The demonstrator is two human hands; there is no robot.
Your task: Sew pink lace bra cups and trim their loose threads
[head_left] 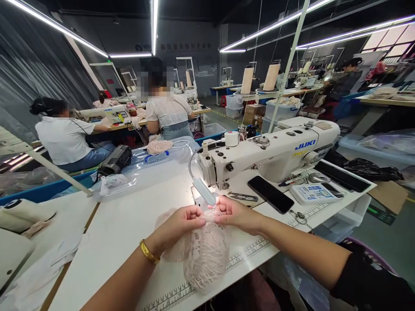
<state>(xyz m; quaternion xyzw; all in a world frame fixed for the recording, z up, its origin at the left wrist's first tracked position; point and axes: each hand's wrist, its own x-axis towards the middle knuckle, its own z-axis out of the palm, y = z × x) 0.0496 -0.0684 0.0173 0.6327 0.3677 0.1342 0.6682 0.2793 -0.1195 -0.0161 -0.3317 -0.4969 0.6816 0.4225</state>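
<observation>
My left hand (183, 222) and my right hand (231, 212) both pinch the top edge of a pale pink lace fabric piece (204, 255), which hangs bunched over the white table (123, 224). The hands meet just in front of the needle area of a white JUKI sewing machine (272, 153), under its small lit lamp (204, 190). A gold bracelet (149, 252) circles my left wrist.
A black phone (270, 194), thread snips (243, 197) and a control panel (311, 193) lie by the machine. A clear plastic bin (152, 166) holds lace trim behind. White fabric (42, 259) lies at left. Two seated people (69, 136) work beyond.
</observation>
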